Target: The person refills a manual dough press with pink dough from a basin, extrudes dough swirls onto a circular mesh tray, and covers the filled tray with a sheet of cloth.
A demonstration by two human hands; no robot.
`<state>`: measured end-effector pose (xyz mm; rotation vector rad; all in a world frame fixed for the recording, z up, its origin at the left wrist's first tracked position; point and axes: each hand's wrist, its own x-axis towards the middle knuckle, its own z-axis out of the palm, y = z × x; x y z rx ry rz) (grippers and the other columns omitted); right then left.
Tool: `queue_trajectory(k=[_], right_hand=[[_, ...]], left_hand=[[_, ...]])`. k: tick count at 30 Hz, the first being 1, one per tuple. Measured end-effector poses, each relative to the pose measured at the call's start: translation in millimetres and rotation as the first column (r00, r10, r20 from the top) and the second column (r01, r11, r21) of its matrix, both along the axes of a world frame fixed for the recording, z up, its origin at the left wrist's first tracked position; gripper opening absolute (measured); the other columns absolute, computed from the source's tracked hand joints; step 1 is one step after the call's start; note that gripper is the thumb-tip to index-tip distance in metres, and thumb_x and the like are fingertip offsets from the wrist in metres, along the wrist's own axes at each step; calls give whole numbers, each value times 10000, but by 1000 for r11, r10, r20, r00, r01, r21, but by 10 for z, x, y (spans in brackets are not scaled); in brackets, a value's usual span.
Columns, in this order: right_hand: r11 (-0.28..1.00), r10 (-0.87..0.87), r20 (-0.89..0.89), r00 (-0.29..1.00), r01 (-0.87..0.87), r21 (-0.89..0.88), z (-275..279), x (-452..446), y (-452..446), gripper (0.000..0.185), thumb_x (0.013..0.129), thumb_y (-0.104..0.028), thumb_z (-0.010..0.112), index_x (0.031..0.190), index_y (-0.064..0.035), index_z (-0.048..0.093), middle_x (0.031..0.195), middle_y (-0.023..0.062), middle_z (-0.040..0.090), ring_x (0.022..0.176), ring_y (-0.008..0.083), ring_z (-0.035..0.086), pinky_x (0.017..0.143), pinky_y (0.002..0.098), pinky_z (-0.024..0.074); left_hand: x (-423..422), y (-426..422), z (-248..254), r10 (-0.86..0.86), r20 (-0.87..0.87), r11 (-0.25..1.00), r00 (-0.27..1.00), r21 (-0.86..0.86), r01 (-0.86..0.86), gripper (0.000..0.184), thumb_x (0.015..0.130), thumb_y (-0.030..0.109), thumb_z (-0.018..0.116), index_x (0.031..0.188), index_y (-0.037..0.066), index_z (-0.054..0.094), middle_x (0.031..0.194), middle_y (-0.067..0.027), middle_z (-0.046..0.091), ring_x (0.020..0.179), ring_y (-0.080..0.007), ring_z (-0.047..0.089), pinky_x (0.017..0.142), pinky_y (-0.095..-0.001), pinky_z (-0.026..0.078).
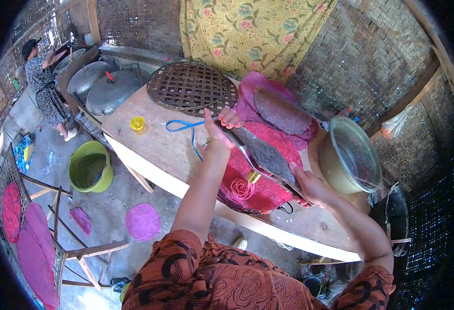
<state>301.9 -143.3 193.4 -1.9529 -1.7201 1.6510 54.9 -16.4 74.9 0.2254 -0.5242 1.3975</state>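
My left hand (pixel 220 130) grips the upper left end of a dark, flat, grey plate-like piece (pixel 265 155) with a pale shiny edge. At its lower right end, my right hand (pixel 312 186) holds it too. The piece is tilted above a red-pink round sheet (pixel 242 175) on the table; its exact kind I cannot tell. Below its edge, a coil of pink cord (pixel 242 189) and a small yellow object (pixel 253 176) rest on the red surface. A blue strap (pixel 185 125) lies just left of my left hand.
A woven basket tray (pixel 190 85), purple sheets (pixel 281 111), a yellow tub (pixel 137 123) and a big basin (pixel 353 155) stand on the table (pixel 129 111). Lidded pots (pixel 114 92) are behind. A green bucket (pixel 90 166) is on the floor. Another person (pixel 43 85) stands far left.
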Motion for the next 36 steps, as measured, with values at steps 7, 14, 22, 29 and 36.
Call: queue_trajectory(k=[7, 14, 22, 29, 36], right_hand=[[1000, 11, 12, 1000, -11, 10, -72, -108, -174, 745, 863, -708, 252, 619, -42, 481, 489, 38, 450, 365, 132, 409, 329, 282, 319], [991, -24, 50, 998, 18, 130, -354, 103, -91, 742, 870, -691, 271, 587, -36, 474, 475, 51, 456, 344, 144, 423, 304, 290, 325], [969, 0, -60, 998, 15, 248, -685, -187, -2, 725, 898, -636, 300, 637, 1, 527, 484, 57, 462, 384, 160, 455, 351, 313, 351], [981, 51, -76, 996, -35, 191, -677, -206, -8, 714, 895, -639, 312, 693, 3, 549, 508, 59, 471, 416, 162, 474, 369, 304, 361], [984, 74, -85, 994, -59, 167, -803, -210, 3, 709, 892, -642, 321, 729, 9, 552, 523, 61, 484, 417, 160, 469, 357, 305, 360]], left_hand=[[-159, -239, 49, 68, -70, 997, 995, -40, -70, 572, 865, 672, 300, 580, 180, 359, 457, 76, 309, 410, -81, 337, 499, -248, 302], [108, -3, -141, -12, -34, 998, 999, -60, 10, 609, 823, 731, 315, 553, 187, 354, 447, 75, 286, 393, -87, 304, 473, -251, 286], [-306, 98, -203, 19, -132, 999, 991, 52, -12, 641, 797, 772, 295, 525, 193, 343, 426, 75, 286, 364, -83, 294, 451, -254, 299], [-376, -43, -233, 43, -113, 999, 993, 25, -40, 650, 791, 776, 303, 537, 180, 359, 431, 65, 292, 381, -95, 314, 464, -259, 313], [-450, -198, -322, 75, -106, 997, 992, -14, -76, 636, 807, 757, 294, 548, 180, 354, 434, 61, 289, 383, -96, 293, 467, -266, 299]])
